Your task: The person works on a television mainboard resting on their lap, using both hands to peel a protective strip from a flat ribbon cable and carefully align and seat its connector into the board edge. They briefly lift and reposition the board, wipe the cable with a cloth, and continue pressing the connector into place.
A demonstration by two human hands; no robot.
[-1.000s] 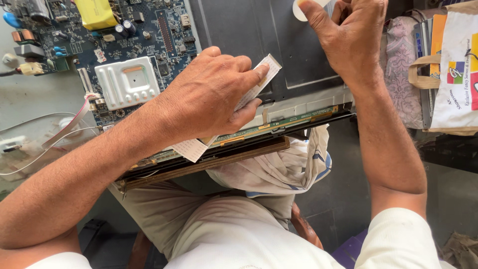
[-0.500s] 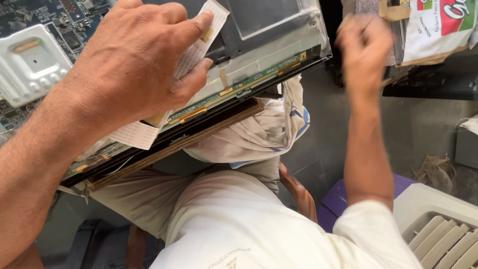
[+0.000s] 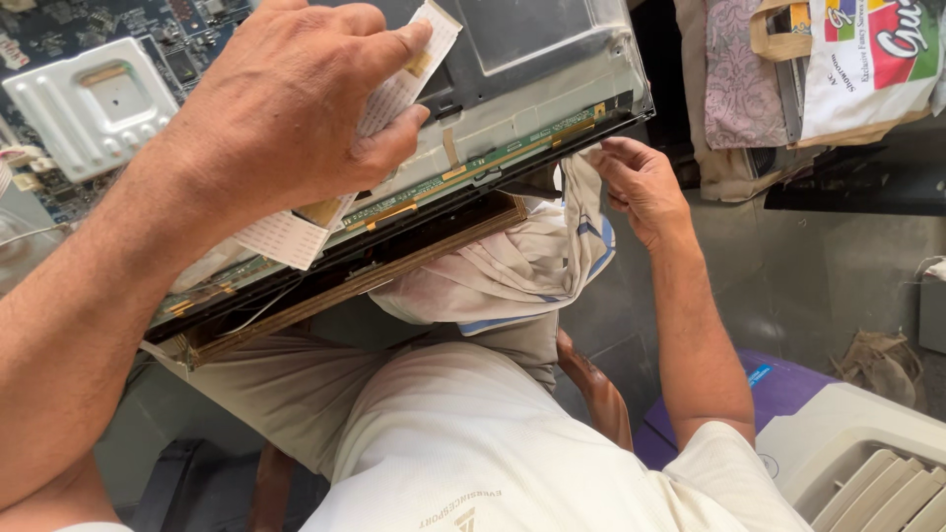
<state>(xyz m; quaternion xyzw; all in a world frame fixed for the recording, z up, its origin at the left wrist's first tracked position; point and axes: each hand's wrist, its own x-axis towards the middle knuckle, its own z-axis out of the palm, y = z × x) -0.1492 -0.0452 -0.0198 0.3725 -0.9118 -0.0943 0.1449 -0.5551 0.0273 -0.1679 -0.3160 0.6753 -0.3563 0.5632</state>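
Observation:
My left hand (image 3: 286,108) pinches a white flat ribbon cable (image 3: 394,94) against the back of a flat display panel (image 3: 532,69). The cable runs under my palm and its other end (image 3: 281,236) hangs over the panel's near edge. A green strip board (image 3: 463,172) lines that edge. My right hand (image 3: 641,182) is at the panel's near right corner, fingers curled on a white cloth with blue stripes (image 3: 532,256) that hangs below the panel.
A blue circuit board with a silver heat sink (image 3: 94,103) lies at top left. Printed bags (image 3: 847,69) stand at the top right. A white ribbed appliance (image 3: 867,463) and a purple object (image 3: 778,389) sit at lower right. My lap is below.
My right hand came down from the panel's top to its near right corner and the cloth. The view tilted downward. My left hand kept hold of the ribbon cable.

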